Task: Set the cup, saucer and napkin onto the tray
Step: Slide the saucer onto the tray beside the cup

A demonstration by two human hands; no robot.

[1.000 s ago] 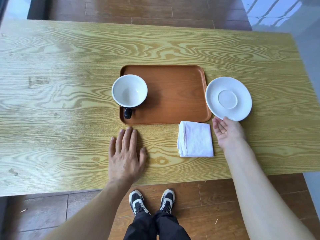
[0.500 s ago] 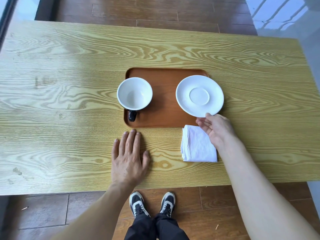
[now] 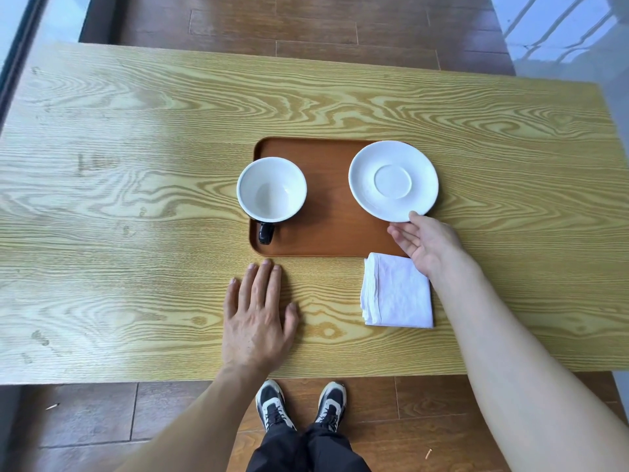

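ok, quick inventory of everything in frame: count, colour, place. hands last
table: 1, yellow-brown wood grain, fills the middle of the view
tray: 1, reddish-brown, centre of the table
cup: 1, white inside with a black handle, empty, on the tray's left end
saucer: 1, white, over the tray's right end
napkin: 1, white, folded, on the table just in front of the tray's right corner
floor: brown wood planks, beyond and in front of the table
shoes: 2, black and white, on the floor below the table edge
trousers: black, bottom of the view
left hand: 1, flat on the table in front of the tray
right hand: 1, thumb on the saucer's near rim
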